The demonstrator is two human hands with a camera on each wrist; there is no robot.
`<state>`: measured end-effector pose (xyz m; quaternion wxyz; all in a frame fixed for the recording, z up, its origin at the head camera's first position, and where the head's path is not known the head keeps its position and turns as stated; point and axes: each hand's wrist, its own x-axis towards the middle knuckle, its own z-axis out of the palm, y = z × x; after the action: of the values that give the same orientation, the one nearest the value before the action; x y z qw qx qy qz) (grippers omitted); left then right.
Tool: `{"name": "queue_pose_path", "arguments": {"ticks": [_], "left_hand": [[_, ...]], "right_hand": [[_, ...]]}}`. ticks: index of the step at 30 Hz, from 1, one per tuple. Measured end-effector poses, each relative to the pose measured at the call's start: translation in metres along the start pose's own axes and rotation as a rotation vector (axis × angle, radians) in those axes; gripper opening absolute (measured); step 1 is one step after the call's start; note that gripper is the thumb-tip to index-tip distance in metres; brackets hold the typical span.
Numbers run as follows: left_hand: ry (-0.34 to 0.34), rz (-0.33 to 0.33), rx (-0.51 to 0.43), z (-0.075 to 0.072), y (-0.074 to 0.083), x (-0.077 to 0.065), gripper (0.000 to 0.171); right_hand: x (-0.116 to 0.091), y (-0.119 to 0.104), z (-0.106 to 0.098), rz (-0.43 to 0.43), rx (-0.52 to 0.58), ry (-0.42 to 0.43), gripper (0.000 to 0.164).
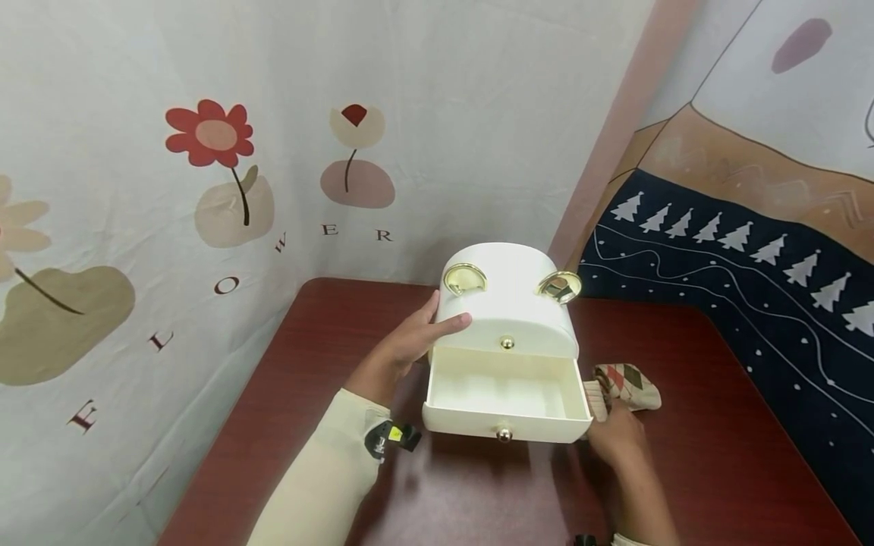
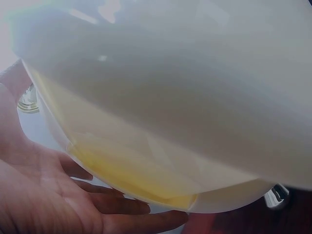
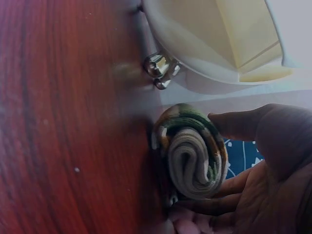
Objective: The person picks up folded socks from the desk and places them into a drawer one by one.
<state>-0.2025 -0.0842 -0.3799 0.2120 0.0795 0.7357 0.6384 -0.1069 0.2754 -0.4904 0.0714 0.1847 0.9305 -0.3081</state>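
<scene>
A white drawer box with a rounded top and gold ear-shaped trims stands before me, its lower drawer pulled out and its bare floor showing. My left hand holds the box by its left side, thumb on the curved front and fingers along the side; the left wrist view shows those fingers against the pale shell. To the right of the drawer, my right hand grips a rolled argyle sock low at the table. Thumb and fingers lie on opposite sides of the roll in the right wrist view.
The box and sock are on a dark red wooden table. A pale curtain with flower prints hangs behind, and a navy tree-patterned cloth at the right. The upper drawer's gold knob sits above the opened drawer.
</scene>
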Motion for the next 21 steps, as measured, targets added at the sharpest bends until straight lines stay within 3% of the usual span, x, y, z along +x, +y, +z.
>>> {"name": "queue_pose_path", "arguments": {"ticks": [5, 10, 16, 21], "left_hand": [[0.002, -0.003, 0.016, 0.0, 0.001, -0.001, 0.111], [0.007, -0.011, 0.026, 0.0, 0.001, -0.001, 0.111], [0.006, -0.013, 0.025, 0.0, 0.0, -0.001, 0.11], [0.004, -0.009, 0.028, -0.001, 0.0, -0.001, 0.11]], "right_hand": [[0.035, 0.036, 0.023, -0.003, 0.006, 0.021, 0.101], [0.053, 0.052, 0.033, -0.031, 0.04, 0.029, 0.099], [0.055, 0.053, 0.037, -0.079, 0.066, 0.055, 0.082], [0.051, 0.046, 0.037, -0.074, 0.092, 0.042, 0.082]]}}
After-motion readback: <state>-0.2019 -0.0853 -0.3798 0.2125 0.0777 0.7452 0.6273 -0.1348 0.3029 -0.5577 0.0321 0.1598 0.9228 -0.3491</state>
